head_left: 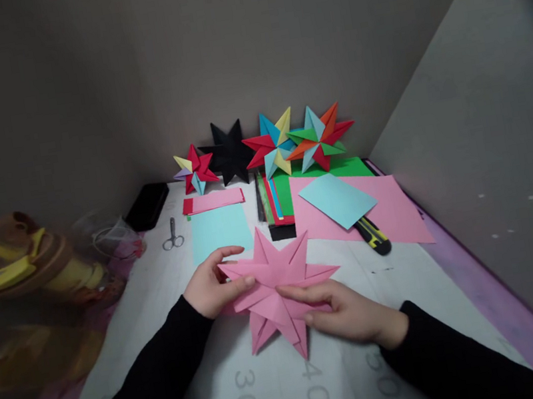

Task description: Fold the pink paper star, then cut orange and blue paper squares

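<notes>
A pink folded paper star [274,279] with many points lies between my two hands just above a white table [410,278] printed with numbers. My left hand [212,285] grips the star's left side, thumb on top and fingers under it. My right hand [348,311] holds the star's lower right part, index finger lying across its face. Both sleeves are black.
Several finished paper stars lean on the back wall: a small multicolour one [195,168], a black one [230,151], two large multicolour ones [300,140]. Coloured sheets [324,177], a light blue sheet [219,230], a pink sheet [390,210], scissors [172,234], a yellow-black utility knife [373,236], a black case [147,206].
</notes>
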`<state>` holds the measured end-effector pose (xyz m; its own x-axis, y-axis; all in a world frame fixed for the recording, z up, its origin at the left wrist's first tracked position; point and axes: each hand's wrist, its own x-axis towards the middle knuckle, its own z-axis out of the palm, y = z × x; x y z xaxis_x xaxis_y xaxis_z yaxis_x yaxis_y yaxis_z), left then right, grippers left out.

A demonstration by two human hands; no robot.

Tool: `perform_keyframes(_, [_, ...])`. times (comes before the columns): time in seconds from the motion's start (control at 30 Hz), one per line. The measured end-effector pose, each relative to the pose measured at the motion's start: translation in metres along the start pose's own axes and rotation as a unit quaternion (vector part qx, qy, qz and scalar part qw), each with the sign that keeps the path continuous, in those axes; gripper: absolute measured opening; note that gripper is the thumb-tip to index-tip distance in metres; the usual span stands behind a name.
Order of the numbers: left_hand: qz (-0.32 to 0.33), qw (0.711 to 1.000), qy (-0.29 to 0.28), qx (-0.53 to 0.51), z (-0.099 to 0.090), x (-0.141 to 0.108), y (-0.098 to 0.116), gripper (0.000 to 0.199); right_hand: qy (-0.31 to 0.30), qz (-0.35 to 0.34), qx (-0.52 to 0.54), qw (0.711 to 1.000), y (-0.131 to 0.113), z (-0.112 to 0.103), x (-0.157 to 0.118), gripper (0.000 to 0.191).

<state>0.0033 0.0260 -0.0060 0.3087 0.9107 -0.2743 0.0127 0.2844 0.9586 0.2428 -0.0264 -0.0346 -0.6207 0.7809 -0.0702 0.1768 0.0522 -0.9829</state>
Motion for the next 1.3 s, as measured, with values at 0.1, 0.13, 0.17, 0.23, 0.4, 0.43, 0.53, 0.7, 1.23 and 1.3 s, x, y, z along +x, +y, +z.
perform_keyframes(0.1, [-0.023, 0.999, 0.013, 0.017, 0.004, -0.003, 0.002, 0.044, -0.021, -0.01, 0.002, 1.0, 0.002, 0.0, -0.001, 0.049])
perform_keyframes(0.13, [-0.03, 0.999, 0.025, 0.024, 0.005, -0.003, 0.002, 0.039, -0.023, -0.011, 0.008, 1.0, 0.004, 0.0, -0.001, 0.05])
perform_keyframes(0.17, [-0.034, 0.998, 0.039, 0.03, 0.007, -0.003, 0.002, 0.036, -0.02, -0.01, 0.017, 1.0, 0.005, -0.001, 0.0, 0.051])
perform_keyframes(0.23, [-0.032, 0.997, 0.067, 0.037, 0.008, -0.003, 0.001, 0.034, 0.008, -0.012, 0.047, 0.999, 0.009, -0.002, 0.0, 0.054])
perform_keyframes(0.4, [-0.022, 0.994, 0.099, 0.032, 0.005, 0.0, -0.002, 0.035, 0.052, -0.012, 0.118, 0.992, 0.013, -0.003, 0.003, 0.044])
perform_keyframes(0.43, [-0.021, 0.995, 0.096, 0.033, 0.005, 0.001, -0.003, 0.035, 0.041, -0.004, 0.116, 0.992, 0.012, -0.003, 0.003, 0.041])
perform_keyframes(0.53, [-0.016, 0.996, 0.075, 0.038, 0.009, 0.0, -0.006, 0.036, -0.006, 0.014, 0.083, 0.996, 0.007, -0.002, 0.003, 0.044])
perform_keyframes(0.7, [-0.007, 0.997, 0.033, 0.063, 0.004, 0.001, -0.002, 0.05, -0.026, 0.01, 0.054, 0.998, 0.003, -0.002, 0.003, 0.052])
perform_keyframes(1.23, [0.003, 0.975, -0.033, -0.219, 0.039, -0.002, -0.028, 0.036, 0.059, -0.037, 0.051, 0.996, 0.007, 0.001, 0.001, 0.061])
perform_keyframes(1.3, [-0.011, 0.974, -0.017, -0.225, 0.037, -0.003, -0.027, 0.034, 0.044, -0.044, 0.043, 0.997, 0.007, 0.001, 0.0, 0.064])
